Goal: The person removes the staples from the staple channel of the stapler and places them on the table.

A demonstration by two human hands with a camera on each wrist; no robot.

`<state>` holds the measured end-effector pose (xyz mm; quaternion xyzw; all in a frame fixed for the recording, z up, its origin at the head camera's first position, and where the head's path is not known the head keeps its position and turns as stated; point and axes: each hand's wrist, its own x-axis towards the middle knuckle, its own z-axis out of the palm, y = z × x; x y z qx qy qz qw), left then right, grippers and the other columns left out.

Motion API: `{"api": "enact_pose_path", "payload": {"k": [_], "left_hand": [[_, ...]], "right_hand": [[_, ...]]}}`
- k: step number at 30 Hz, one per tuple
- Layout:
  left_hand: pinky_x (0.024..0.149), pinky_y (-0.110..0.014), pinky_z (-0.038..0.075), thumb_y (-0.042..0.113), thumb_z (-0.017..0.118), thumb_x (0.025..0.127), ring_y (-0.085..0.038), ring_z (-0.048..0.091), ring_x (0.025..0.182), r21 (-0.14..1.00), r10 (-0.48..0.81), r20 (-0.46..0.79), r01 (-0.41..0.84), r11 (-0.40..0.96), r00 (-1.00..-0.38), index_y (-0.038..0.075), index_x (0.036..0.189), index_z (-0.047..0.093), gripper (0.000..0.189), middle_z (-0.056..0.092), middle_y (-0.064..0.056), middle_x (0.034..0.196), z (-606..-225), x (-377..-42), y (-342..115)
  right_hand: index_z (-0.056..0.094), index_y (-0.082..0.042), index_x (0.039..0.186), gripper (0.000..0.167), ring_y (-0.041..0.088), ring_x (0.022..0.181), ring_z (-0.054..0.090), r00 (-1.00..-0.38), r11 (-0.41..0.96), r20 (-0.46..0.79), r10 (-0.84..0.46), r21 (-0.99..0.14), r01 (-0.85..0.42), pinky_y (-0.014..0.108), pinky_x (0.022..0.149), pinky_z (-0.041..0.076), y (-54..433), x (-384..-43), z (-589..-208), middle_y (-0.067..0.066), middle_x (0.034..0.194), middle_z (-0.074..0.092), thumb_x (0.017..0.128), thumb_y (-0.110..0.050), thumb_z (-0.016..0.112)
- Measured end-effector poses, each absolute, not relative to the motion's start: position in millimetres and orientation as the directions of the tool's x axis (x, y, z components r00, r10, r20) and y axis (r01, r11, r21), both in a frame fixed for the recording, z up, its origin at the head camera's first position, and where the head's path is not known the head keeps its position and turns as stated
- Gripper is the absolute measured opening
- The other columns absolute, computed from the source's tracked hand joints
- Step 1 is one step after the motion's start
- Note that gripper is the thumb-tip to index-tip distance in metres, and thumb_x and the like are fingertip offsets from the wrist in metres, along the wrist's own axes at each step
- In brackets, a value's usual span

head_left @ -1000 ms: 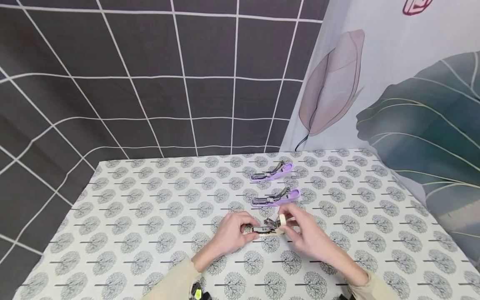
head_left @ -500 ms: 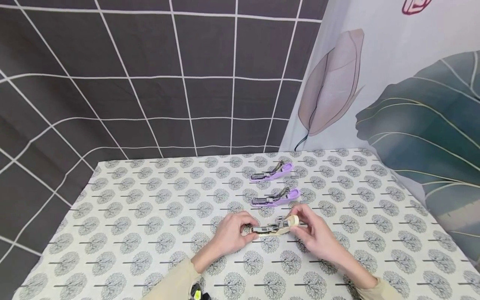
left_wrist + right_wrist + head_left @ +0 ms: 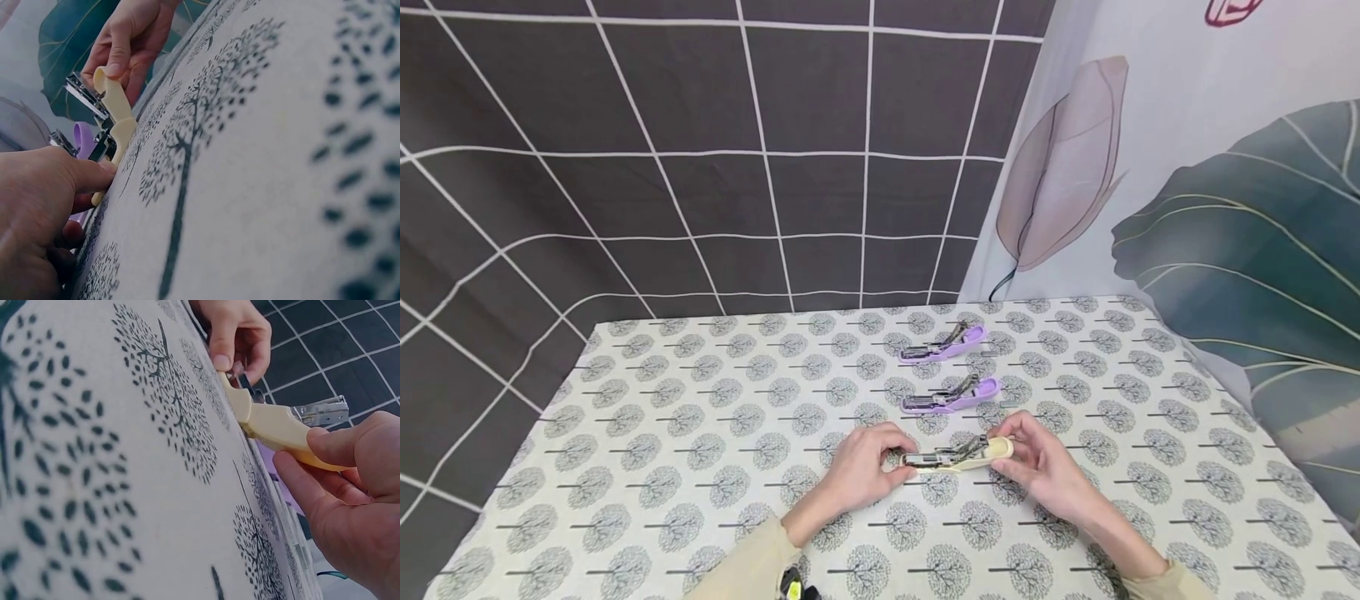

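Note:
A cream stapler [image 3: 957, 457] lies opened out near the middle of the table, its metal magazine and spring parts exposed. My left hand [image 3: 859, 468] pinches the left end of the stapler between thumb and fingers. At the other end, my right hand [image 3: 1045, 468] grips the cream cover, thumb on one side and fingers on the other. In the right wrist view the cover [image 3: 275, 425] is swung back, away from the base, with a metal piece standing up beside it. The left wrist view shows my left thumb [image 3: 97, 175] against the base's edge.
Two purple staplers, one nearer [image 3: 951, 397] and one farther [image 3: 943, 344], lie opened beyond the cream one. A small grey strip [image 3: 1002, 406] rests by the nearer one. The tree-print cloth [image 3: 700, 467] covers the table, with a dark grid curtain [image 3: 700, 200] behind.
My right hand has moved right and swung the cream stapler's cover back and down, so the stapler now lies more stretched out. My left hand has stayed on its left end.

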<state>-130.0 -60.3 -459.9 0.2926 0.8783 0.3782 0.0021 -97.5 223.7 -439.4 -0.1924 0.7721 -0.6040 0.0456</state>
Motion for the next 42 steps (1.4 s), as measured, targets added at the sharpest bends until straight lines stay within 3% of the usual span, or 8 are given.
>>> {"api": "enact_pose_path", "payload": {"k": [8,12,15,19,22,29,34,42], "left_hand": [[0.06,-0.02,0.039,0.02,0.085,0.079,0.001,0.044,0.062,0.665,0.505,0.202,0.496,0.559,-0.839,0.017,0.101,0.076,0.024,0.068,0.013,0.099,-459.8,-129.4,-58.0],[0.059,-0.02,0.039,0.02,0.085,0.078,0.001,0.044,0.061,0.676,0.5,0.194,0.484,0.555,-0.844,0.018,0.1,0.076,0.024,0.068,0.014,0.099,-460.3,-129.0,-57.4],[0.059,-0.02,0.039,0.019,0.085,0.078,0.001,0.043,0.061,0.675,0.498,0.196,0.484,0.556,-0.845,0.018,0.1,0.076,0.024,0.068,0.014,0.099,-460.5,-129.1,-58.3],[0.06,-0.021,0.038,0.02,0.085,0.078,0.001,0.042,0.06,0.671,0.493,0.196,0.483,0.563,-0.848,0.018,0.1,0.075,0.024,0.067,0.015,0.098,-460.6,-129.3,-59.8],[0.06,-0.021,0.038,0.02,0.086,0.078,0.001,0.043,0.061,0.672,0.492,0.204,0.486,0.559,-0.847,0.018,0.099,0.075,0.024,0.067,0.015,0.096,-460.9,-129.9,-59.5],[0.057,-0.02,0.038,0.019,0.087,0.077,0.001,0.043,0.061,0.676,0.495,0.229,0.503,0.539,-0.838,0.018,0.097,0.075,0.024,0.066,0.014,0.093,-460.9,-130.1,-58.3],[0.061,-0.021,0.039,0.019,0.086,0.078,0.001,0.044,0.063,0.676,0.503,0.222,0.503,0.539,-0.836,0.018,0.099,0.075,0.024,0.067,0.013,0.096,-461.5,-130.3,-58.9],[0.06,-0.02,0.04,0.017,0.086,0.077,0.0,0.044,0.062,0.685,0.507,0.221,0.502,0.528,-0.834,0.017,0.099,0.075,0.024,0.067,0.013,0.095,-461.1,-131.1,-59.1]], "right_hand": [[0.05,0.005,0.119,0.036,0.01,0.105,0.064,-0.932,0.232,0.129,-0.34,-0.948,-0.216,0.028,0.085,0.053,224.3,-93.4,-432.6,0.027,0.122,0.058,0.088,0.002,0.068],[0.053,0.006,0.124,0.049,0.015,0.099,0.066,-0.916,0.401,0.309,-0.258,-0.828,-0.392,0.025,0.081,0.054,219.0,-88.3,-417.4,0.022,0.119,0.061,0.079,0.011,0.073],[0.058,0.006,0.116,0.05,0.017,0.088,0.066,-0.835,0.525,0.52,-0.181,-0.667,-0.529,0.021,0.078,0.054,207.7,-83.9,-405.9,0.015,0.106,0.066,0.071,0.02,0.075],[0.061,0.006,0.109,0.044,0.014,0.075,0.065,-0.763,0.47,0.62,-0.184,-0.627,-0.622,0.017,0.067,0.052,183.6,-74.1,-401.3,0.01,0.094,0.067,0.07,0.024,0.071],[0.061,0.005,0.109,0.04,0.013,0.069,0.065,-0.785,0.398,0.58,-0.217,-0.681,-0.614,0.019,0.059,0.052,165.8,-65.3,-405.7,0.011,0.091,0.069,0.074,0.022,0.07],[0.061,0.005,0.108,0.029,0.012,0.057,0.063,-0.909,0.366,0.36,-0.209,-0.834,-0.414,0.025,0.046,0.051,145.5,-59.3,-420.8,0.011,0.087,0.07,0.083,0.016,0.069],[0.059,0.009,0.11,0.023,0.011,0.055,0.062,-0.938,0.363,0.247,-0.245,-0.873,-0.325,0.026,0.045,0.051,140.8,-62.2,-430.6,0.012,0.085,0.07,0.087,0.011,0.066],[0.06,0.013,0.112,0.027,0.01,0.054,0.062,-0.956,0.419,0.175,-0.236,-0.869,-0.263,0.026,0.047,0.052,134.4,-70.4,-435.5,0.01,0.082,0.069,0.087,0.009,0.068]]}}
